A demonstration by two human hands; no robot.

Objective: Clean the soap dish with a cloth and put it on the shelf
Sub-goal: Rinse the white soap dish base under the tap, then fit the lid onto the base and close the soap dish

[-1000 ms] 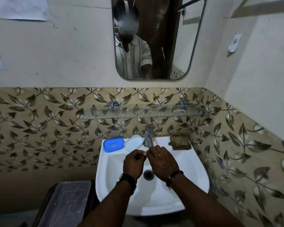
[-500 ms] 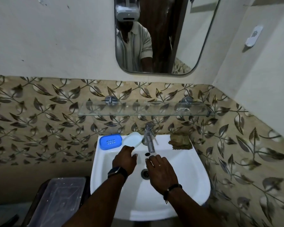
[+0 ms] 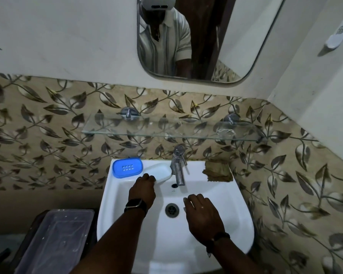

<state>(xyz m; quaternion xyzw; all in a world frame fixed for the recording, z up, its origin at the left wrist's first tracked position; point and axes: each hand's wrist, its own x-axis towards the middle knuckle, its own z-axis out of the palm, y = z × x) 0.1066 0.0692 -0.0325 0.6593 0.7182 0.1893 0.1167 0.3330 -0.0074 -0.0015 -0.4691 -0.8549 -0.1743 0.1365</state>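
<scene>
The soap dish lies in two parts on the sink's back left ledge: a blue drainer tray (image 3: 127, 167) with holes and, to its right, a pale white dish (image 3: 160, 171) that sits tilted. My left hand (image 3: 142, 189) reaches forward with curled fingertips on the white dish's near rim; the thumb is hidden, so a grip cannot be confirmed. Over the basin, right of the drain, my right hand (image 3: 203, 218) is flat and empty with fingers apart. A brown cloth (image 3: 218, 171) sits crumpled on the back right ledge. Above the sink, the glass shelf (image 3: 172, 128) is bare.
A chrome tap (image 3: 178, 165) stands between the dish and the cloth. The white sink (image 3: 232, 210) has its drain (image 3: 172, 210) in the middle. A mirror (image 3: 206, 36) hangs above the shelf. A clear plastic box (image 3: 53, 242) stands to the sink's lower left.
My hands were together under the tap and have parted. The left hand moved forward to the white dish's rim, and the right hand dropped back over the basin. The camera tilted down.
</scene>
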